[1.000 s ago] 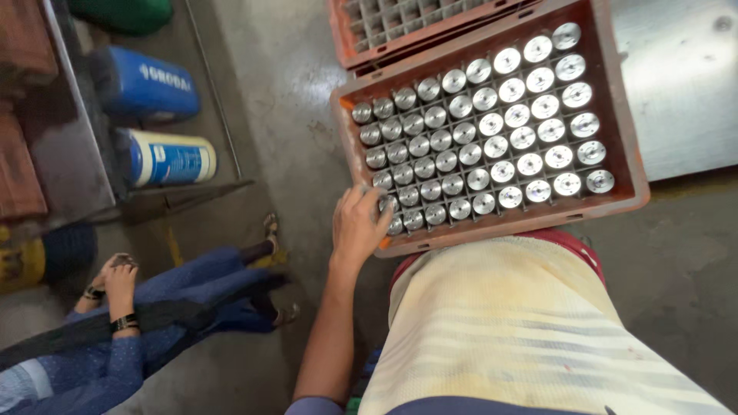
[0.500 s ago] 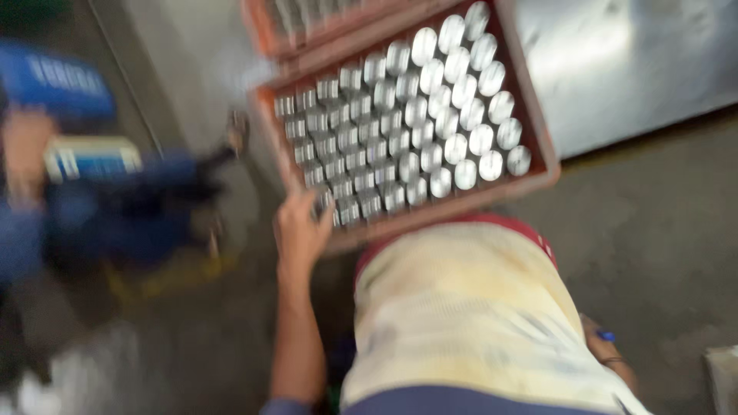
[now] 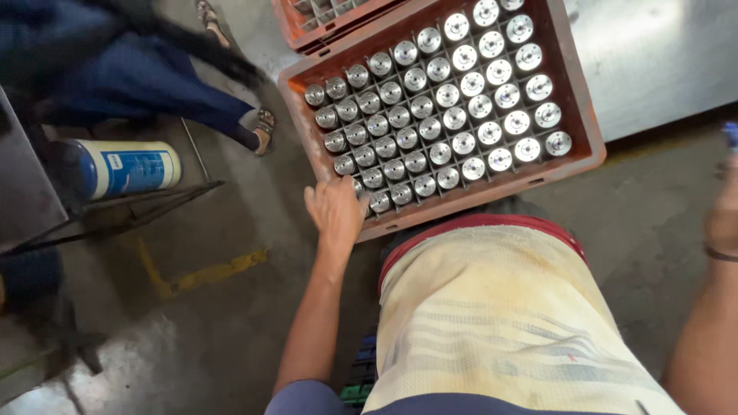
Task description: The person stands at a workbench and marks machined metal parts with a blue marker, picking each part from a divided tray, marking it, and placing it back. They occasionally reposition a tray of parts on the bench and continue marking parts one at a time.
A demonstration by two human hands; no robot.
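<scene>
Basically left hand [image 3: 336,209] clamped on near-left corner of red crate [image 3: 578,115]; crate's length runs up-right, away. Right hand [image 3: 726,219] at frame edge, farther, grip unreadable.

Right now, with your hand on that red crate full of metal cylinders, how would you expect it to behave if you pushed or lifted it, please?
The red crate probably feels heavy: nearly every cell holds a shiny metal cylinder. Its moulded walls look rigid, so it should slide rather than flex. The divider grid likely keeps the cylinders from rolling or tipping. The left hand grips only one corner, so a push there may swing it.
</scene>
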